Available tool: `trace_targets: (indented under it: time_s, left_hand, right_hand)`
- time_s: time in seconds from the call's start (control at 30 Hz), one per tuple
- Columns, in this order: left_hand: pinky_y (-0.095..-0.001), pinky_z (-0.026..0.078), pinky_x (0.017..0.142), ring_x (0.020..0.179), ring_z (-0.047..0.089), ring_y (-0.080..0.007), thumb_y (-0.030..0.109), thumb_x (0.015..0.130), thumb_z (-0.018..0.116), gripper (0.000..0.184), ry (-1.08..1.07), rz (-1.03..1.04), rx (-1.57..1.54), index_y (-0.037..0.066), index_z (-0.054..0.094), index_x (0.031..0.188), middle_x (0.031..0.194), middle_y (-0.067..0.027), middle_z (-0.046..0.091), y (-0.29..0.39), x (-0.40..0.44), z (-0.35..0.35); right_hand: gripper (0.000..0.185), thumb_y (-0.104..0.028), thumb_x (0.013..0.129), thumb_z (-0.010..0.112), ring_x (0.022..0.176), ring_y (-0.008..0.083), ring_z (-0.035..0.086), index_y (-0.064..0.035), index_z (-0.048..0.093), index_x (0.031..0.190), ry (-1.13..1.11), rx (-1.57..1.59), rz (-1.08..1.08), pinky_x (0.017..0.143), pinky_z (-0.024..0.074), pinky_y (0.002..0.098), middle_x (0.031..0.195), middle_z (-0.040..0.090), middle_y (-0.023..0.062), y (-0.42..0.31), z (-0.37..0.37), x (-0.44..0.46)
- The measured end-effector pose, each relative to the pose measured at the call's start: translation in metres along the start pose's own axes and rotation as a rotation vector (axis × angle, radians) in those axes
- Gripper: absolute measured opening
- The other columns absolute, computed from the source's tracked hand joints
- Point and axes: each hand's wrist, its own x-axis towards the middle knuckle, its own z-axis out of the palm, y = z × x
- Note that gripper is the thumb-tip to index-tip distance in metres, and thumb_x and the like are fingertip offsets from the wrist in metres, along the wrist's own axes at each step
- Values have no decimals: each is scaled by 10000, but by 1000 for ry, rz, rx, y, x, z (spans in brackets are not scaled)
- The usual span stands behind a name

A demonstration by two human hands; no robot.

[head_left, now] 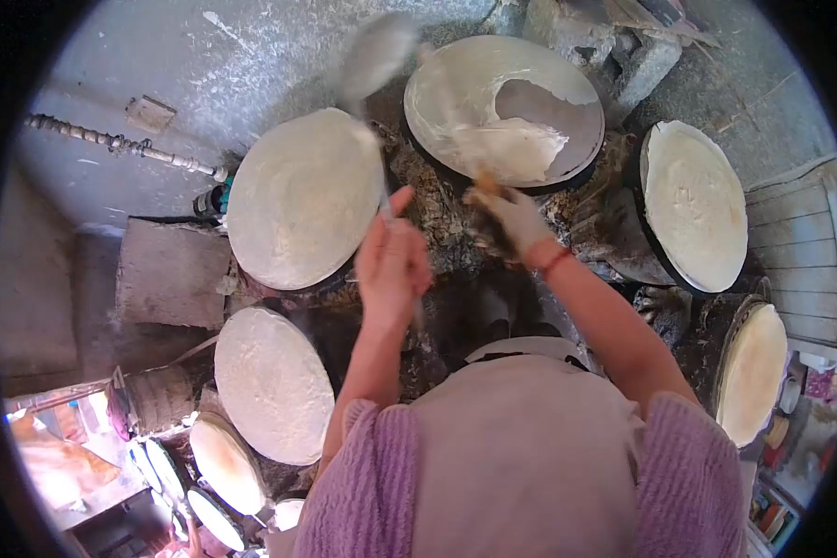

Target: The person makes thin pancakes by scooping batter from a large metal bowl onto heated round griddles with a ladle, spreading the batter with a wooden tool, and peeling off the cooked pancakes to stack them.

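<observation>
My left hand [392, 259] is closed round the thin handle of a ladle [379, 58]. The ladle's round bowl is raised near the wall, smeared by motion. At the near edge of the back griddle [553, 110], my right hand [513, 221] grips a blurred tool with a brownish handle [486, 179]; its far end is too smeared to make out. Pale batter [516, 149] covers much of this griddle in an uneven layer, leaving a bare grey patch at the right. A red band circles my right wrist.
Round griddles with pale flatbreads surround me: back left [305, 200], front left [274, 386], right [696, 206] and front right [751, 374]. A pipe [126, 144] runs along the left wall. More griddles [228, 463] and part of another person [193, 539] show at lower left.
</observation>
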Motion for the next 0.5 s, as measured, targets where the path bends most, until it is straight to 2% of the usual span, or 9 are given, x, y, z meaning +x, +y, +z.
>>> trace_targets:
  time_s: [0.03, 0.1, 0.13, 0.2, 0.27, 0.37, 0.4, 0.43, 0.5]
  left_hand:
    - [-221, 251, 382, 465, 320, -57, 209, 1000, 425, 398, 70, -24, -43, 10, 428, 1345, 640, 38, 355, 4, -1, -13]
    - [-223, 219, 380, 458, 271, -52, 198, 1003, 414, 358, 264, -87, -102, 13, 460, 1306, 634, 51, 296, 3, -7, -39]
    - [-230, 207, 378, 459, 252, -50, 198, 1005, 414, 344, 337, -84, -95, 21, 472, 1294, 634, 54, 286, -2, -12, -54]
    - [-212, 228, 373, 460, 264, -43, 187, 1004, 413, 308, 398, -104, -135, 30, 468, 1263, 638, 48, 298, -12, -26, -85]
    - [-212, 228, 373, 460, 260, -42, 189, 1005, 413, 303, 426, -134, -153, 32, 475, 1257, 634, 48, 295, -22, -44, -108]
    - [-219, 219, 366, 449, 243, -43, 193, 1008, 405, 290, 531, -169, -158, 48, 492, 1244, 613, 54, 278, -31, -63, -128]
    - [-220, 218, 367, 448, 241, -43, 193, 1008, 404, 288, 540, -163, -160, 52, 495, 1243, 610, 56, 274, -32, -67, -131]
    - [-221, 217, 367, 447, 239, -42, 193, 1007, 404, 287, 553, -154, -162, 57, 497, 1241, 607, 58, 271, -33, -69, -132]
    - [-222, 217, 369, 447, 236, -42, 194, 1007, 406, 285, 548, -145, -140, 59, 500, 1240, 604, 59, 267, -31, -69, -128]
  right_hand:
    - [284, -328, 895, 633, 519, 124, 552, -98, 598, 1058, -35, 237, 110, 431, 416, 260, 704, 581, 14, -16, 36, -12]
    - [296, -348, 898, 626, 519, 129, 549, -98, 607, 1054, -33, 92, 95, 413, 391, 264, 705, 578, 10, 35, 38, 38]
    - [296, -348, 898, 626, 519, 129, 549, -98, 607, 1054, -20, 96, 96, 413, 391, 264, 705, 578, 10, 32, 38, 28]
    - [407, -353, 885, 645, 727, 152, 621, -36, 613, 1137, 11, 271, 273, 571, 490, 267, 875, 644, 43, 15, 33, -25]
    - [400, -347, 883, 650, 737, 152, 620, -34, 617, 1130, 112, 243, 280, 581, 493, 271, 896, 648, 47, 14, 9, -67]
    - [378, -322, 881, 662, 748, 151, 616, -25, 633, 1113, 421, 52, 133, 633, 497, 272, 931, 656, 51, 21, -45, -91]
    - [390, -312, 858, 693, 725, 154, 610, -18, 639, 1108, 360, 34, 62, 649, 496, 272, 884, 659, 61, 17, -65, -96]
    - [390, -312, 858, 693, 725, 154, 610, -18, 639, 1108, 380, 37, 51, 649, 496, 272, 884, 659, 61, 11, -82, -96]
    - [338, -295, 886, 662, 625, 163, 617, -28, 611, 1088, 309, 131, 196, 511, 503, 310, 922, 663, 68, -5, -115, -87]
